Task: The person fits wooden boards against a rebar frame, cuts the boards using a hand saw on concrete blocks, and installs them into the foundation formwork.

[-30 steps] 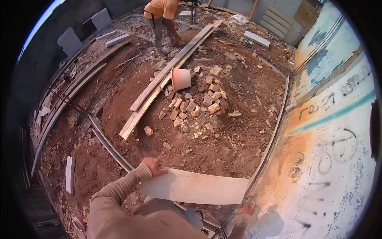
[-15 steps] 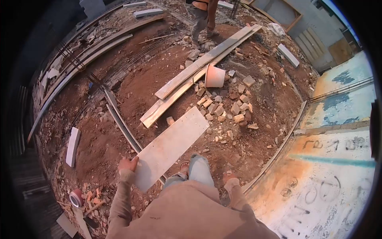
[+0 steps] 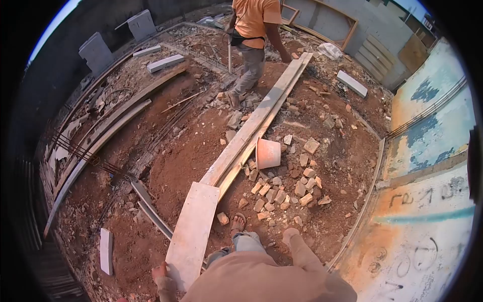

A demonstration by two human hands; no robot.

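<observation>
My left hand (image 3: 160, 272) is closed on the lower left edge of a flat pale board (image 3: 193, 229), low in the view. The board slants away from me, and its far end overlaps the near end of two long planks (image 3: 251, 125) lying on the dirt. My right hand (image 3: 290, 234) hangs at the end of its sleeve, over the ground beside my foot; its fingers are hidden. Past it lies a pile of broken bricks and stones (image 3: 282, 191). An orange bucket (image 3: 268, 153) lies tipped by the planks.
A person in an orange shirt (image 3: 255, 20) stands beyond the planks' left side. A painted wall (image 3: 427, 211) runs along the right. Rebar (image 3: 88, 153), long timbers (image 3: 110, 121) and white blocks (image 3: 106, 251) lie around on the uneven red dirt.
The board has turned to point more forward, and its far end now meets the planks in view. My left hand is lower. The view has tilted up, showing more of the other person.
</observation>
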